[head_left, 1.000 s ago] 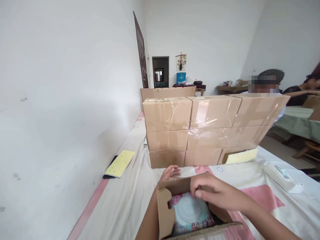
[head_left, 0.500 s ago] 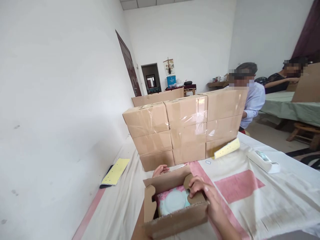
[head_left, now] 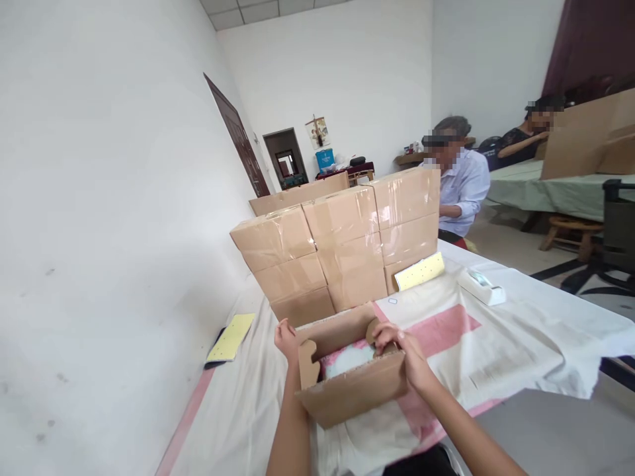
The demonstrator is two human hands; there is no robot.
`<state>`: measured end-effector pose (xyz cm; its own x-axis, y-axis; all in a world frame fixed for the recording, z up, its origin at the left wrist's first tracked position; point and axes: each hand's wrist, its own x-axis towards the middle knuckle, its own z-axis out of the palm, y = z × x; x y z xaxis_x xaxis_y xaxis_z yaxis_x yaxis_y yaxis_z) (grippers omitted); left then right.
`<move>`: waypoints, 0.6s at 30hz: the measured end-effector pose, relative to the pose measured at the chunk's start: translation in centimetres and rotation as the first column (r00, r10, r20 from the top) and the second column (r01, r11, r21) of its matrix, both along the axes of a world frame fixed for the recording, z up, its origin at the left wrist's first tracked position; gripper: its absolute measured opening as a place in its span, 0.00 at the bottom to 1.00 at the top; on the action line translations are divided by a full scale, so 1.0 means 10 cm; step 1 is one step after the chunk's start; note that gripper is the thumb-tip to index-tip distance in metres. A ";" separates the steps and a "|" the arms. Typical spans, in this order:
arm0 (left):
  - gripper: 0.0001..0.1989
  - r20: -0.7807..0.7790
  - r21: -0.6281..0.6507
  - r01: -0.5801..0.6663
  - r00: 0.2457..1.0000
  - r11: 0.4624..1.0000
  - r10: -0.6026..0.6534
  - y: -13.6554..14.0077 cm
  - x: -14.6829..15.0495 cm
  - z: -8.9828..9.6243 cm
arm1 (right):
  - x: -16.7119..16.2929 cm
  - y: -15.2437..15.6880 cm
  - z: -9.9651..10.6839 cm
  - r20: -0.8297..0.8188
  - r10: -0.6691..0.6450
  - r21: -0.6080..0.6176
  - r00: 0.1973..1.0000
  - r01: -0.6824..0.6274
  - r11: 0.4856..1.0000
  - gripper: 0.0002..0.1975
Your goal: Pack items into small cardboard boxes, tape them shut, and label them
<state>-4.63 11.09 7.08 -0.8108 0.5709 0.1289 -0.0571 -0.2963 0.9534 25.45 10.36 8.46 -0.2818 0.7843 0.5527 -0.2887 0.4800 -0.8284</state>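
An open cardboard box (head_left: pixel 354 393) stands tilted on the cloth before me, its side flaps folded inward. Inside lies a pink, white and pale-blue printed package (head_left: pixel 347 360), partly hidden by the near wall. My right hand (head_left: pixel 399 345) grips the box's right end, its fingers bent over the rim onto the right flap (head_left: pixel 372 328). At the far left corner is my left hand (head_left: pixel 286 340), its fingers curled closed with nothing visible in them. Its forearm runs along the box's left side, near the left flap (head_left: pixel 308 365).
Taped cardboard boxes (head_left: pixel 342 244) are stacked in a wall behind the box. A yellow dotted sheet (head_left: pixel 421 271) leans at their right, near a white tape dispenser (head_left: pixel 481 285). Another yellow sheet (head_left: pixel 235 336) lies left, by the wall. Two people sit beyond, at the right.
My left hand has moved from behind the box's far wall to its far left corner. My right hand stays on the right flap. The view has shifted, showing more of the room's right side.
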 end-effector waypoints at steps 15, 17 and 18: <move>0.23 -0.016 0.061 0.399 0.917 0.915 -0.399 -1.07 0.64 0.28 | -0.05 -0.04 -0.10 -0.087 -0.053 -0.058 0.995 0.048 0.997 0.27; 0.23 0.011 0.084 0.402 0.915 0.912 -0.404 -1.05 0.64 0.26 | -0.04 -0.04 -0.11 -0.086 -0.058 -0.056 0.995 0.053 0.997 0.26; 0.23 0.020 0.102 0.399 0.915 0.911 -0.403 -1.03 0.64 0.24 | -0.04 -0.04 -0.11 -0.086 -0.060 -0.055 0.994 0.056 0.997 0.26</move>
<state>1.79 0.78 9.49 -0.5221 0.8358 0.1700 -0.2268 -0.3282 0.9170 25.04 9.96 7.37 -0.1876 0.8263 0.5311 -0.3341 0.4548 -0.8255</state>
